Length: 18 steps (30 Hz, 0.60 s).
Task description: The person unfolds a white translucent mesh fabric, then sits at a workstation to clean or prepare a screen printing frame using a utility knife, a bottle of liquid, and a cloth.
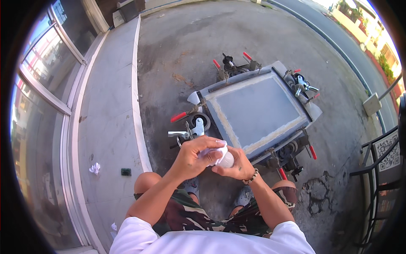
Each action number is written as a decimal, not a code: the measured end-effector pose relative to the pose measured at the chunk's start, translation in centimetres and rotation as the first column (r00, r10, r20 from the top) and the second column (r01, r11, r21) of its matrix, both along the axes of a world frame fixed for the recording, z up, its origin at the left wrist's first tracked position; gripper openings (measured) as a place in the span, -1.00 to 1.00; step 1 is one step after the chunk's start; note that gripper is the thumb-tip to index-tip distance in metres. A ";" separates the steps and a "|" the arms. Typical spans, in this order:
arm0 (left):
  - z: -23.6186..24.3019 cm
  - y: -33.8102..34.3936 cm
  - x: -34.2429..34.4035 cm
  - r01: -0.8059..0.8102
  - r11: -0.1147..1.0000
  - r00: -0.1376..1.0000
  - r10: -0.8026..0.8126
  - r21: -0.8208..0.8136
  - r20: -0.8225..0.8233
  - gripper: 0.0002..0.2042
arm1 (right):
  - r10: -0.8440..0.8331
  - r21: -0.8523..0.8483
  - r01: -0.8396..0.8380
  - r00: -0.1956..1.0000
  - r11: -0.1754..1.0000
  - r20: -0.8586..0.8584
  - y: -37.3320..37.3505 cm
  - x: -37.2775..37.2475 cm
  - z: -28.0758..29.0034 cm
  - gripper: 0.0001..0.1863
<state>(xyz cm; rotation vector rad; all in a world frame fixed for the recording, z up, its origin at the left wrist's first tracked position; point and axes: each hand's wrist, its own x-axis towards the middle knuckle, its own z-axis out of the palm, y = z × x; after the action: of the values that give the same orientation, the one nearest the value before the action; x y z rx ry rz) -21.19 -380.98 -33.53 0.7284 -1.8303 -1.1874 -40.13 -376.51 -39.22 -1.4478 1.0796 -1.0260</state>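
Note:
Above my knees, my left hand is closed round a crumpled white tissue. The tissue presses against a white rounded container, which my right hand grips from the other side. Fingers hide much of the container, so I cannot tell its exact kind. Just beyond my hands lies a flat rectangular panel, grey-blue with a pale smeared border. Red-handled clamps stand round its frame. Near my left hand is a caster wheel with a metal bracket.
On the tiled ledge to the left lie a crumpled paper and a small dark green block. Glass doors run along the left side. A black metal stand is at the right. Cracked concrete shows near my right knee.

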 end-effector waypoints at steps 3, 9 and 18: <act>-0.1 0.5 0.1 -0.056 0.997 0.994 0.050 0.061 0.097 -0.80 | -0.084 -0.175 0.062 0.989 0.983 -0.119 -0.1 0.2 -1.2 -0.49; -0.8 0.1 0.4 -0.146 0.988 0.975 0.134 0.058 0.175 -0.75 | -0.212 -0.306 0.118 0.931 0.945 -0.298 0.5 1.0 -0.2 -0.49; 1.1 -0.1 1.2 0.081 0.986 0.991 -0.095 0.144 0.094 -0.75 | -0.027 -0.031 0.025 0.998 0.999 -0.059 0.6 -0.5 0.6 -0.44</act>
<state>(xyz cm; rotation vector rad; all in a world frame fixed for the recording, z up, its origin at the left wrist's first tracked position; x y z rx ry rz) -19.96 -381.08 -32.41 0.8060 -1.8924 -1.3701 -40.58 -375.92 -38.59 -1.5007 1.1328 -1.0270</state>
